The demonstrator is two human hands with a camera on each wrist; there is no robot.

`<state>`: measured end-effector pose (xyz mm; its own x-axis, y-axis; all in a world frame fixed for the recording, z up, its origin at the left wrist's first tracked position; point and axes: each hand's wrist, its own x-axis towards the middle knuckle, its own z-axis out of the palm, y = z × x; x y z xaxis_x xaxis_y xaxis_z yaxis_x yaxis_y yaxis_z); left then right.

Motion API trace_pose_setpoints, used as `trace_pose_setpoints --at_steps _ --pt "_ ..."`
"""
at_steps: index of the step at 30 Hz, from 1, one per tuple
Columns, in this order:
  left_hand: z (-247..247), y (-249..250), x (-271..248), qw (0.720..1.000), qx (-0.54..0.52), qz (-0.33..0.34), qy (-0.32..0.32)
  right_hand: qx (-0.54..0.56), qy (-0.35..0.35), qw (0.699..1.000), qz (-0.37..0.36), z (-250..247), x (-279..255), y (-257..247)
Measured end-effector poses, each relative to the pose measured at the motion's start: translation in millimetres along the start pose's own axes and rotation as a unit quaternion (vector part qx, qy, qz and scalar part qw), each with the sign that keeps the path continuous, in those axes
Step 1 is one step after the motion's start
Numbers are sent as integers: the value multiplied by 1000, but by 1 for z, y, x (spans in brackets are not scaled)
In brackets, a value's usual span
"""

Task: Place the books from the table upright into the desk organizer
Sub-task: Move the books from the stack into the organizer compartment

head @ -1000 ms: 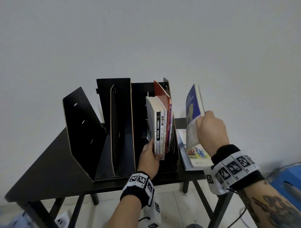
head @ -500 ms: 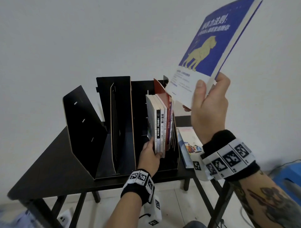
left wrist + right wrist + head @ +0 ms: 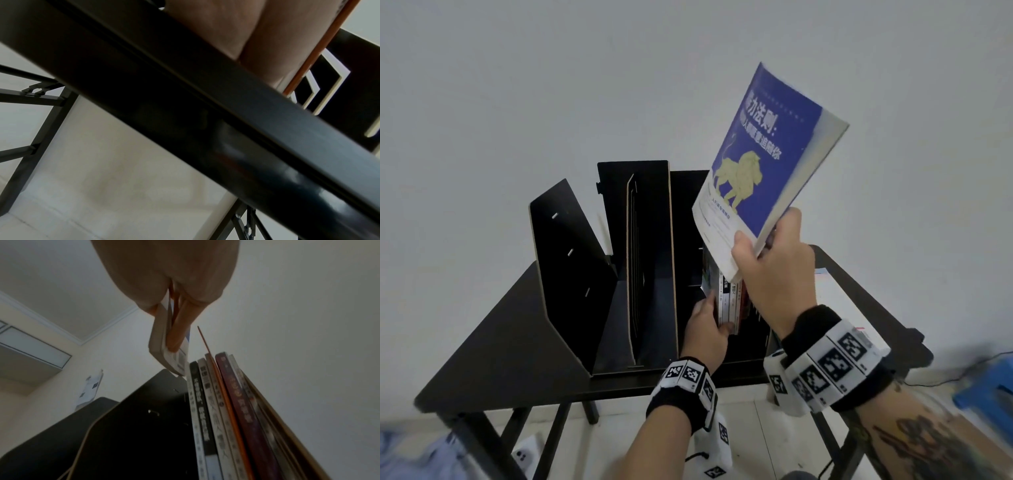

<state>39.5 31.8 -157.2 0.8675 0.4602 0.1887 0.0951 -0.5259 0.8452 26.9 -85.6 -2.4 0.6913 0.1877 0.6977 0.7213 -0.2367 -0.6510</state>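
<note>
- Black surface on metal legs, set against a plain pale wall; black desk organizer stood on it, with several upright dividers.
- Filed books: a small row already stood upright in the right-hand compartment, spines outward; about five spines are counted in the right wrist view; exact number not certain.
- Left hand: reached into that compartment, pressed against the left side and lower front edge of the row, apparently to steady it; whether the fingers are curled round a book or laid flat cannot be told.
- Blue book with a yellow lion on its cover: held in the air above and just in front of the filed row, tilted, lower corner down toward the compartment; not yet inside the organizer.
- Right hand: clamped on the blue book's lower corner, thumb on the cover, fingers behind it.
- One further book, pale-covered, is seen lying flat on the surface to the right of the organizer, partly hidden by the right forearm; whether others lie beneath it cannot be told.
- Left and middle compartments: no books are seen in them.
- Progress, as judged: well past halfway; several books filed, one in transit, at least one left to lift and stand upright.
</note>
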Motion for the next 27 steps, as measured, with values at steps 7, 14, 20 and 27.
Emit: trace_pose_setpoints --at_steps 7,14,20,27 --pt "-3 3 -4 998 -51 -25 0 -65 -107 992 18 15 -12 19" --pt "-10 12 -12 996 -82 -20 -14 -140 -170 974 49 37 -30 42" --pt "-12 12 -9 994 -108 -11 -16 -167 -176 969 55 52 -34 53" --pt "-9 11 -5 936 -334 -114 5 -190 -198 959 74 57 -46 66"
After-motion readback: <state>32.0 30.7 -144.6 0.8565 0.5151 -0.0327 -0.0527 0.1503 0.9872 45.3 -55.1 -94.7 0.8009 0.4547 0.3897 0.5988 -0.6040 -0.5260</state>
